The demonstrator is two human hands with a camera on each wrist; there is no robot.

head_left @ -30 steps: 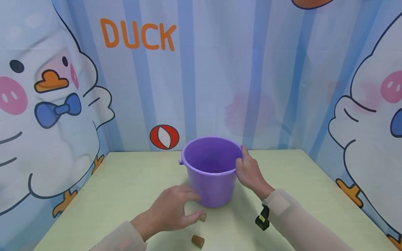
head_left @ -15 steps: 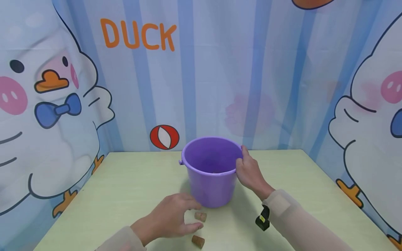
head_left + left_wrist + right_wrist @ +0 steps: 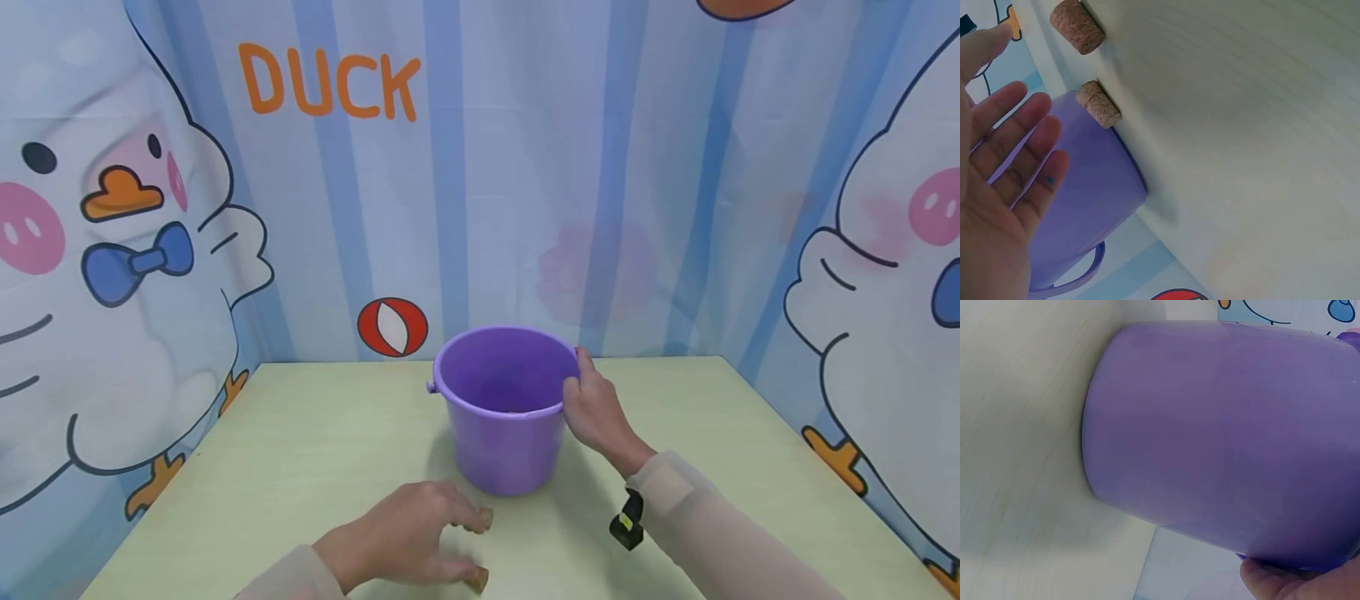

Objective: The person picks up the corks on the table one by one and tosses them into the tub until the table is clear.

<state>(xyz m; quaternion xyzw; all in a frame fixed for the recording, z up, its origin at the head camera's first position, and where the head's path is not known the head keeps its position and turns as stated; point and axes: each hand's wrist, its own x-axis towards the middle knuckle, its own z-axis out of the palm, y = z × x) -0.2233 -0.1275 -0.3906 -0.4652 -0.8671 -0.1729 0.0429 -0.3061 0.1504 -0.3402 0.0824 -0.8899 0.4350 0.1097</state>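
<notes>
A purple bucket (image 3: 506, 454) stands upright on the table, its bail handle (image 3: 1096, 262) visible behind it in the left wrist view. My right hand (image 3: 600, 410) grips the rim on the bucket's right side, thumb at the near edge. Two brown cork stoppers lie in front of the bucket. The nearer cork (image 3: 1077, 26) is by my left thumb, and the farther cork (image 3: 1099, 104) is by the fingers. My left hand (image 3: 412, 533) hovers beside both with its fingers spread and extended, holding nothing. In the head view its thumb and fingertips partly cover the corks. The bucket's floor is hidden.
The pale green table (image 3: 315, 442) ends at a printed duck curtain (image 3: 510, 167) behind and at both sides. A black strap with a small device (image 3: 627, 523) hangs at the right wrist.
My left hand has drawn slightly toward the front of the table, so its thumb now overlaps the nearer cork. The right hand and bucket stay put.
</notes>
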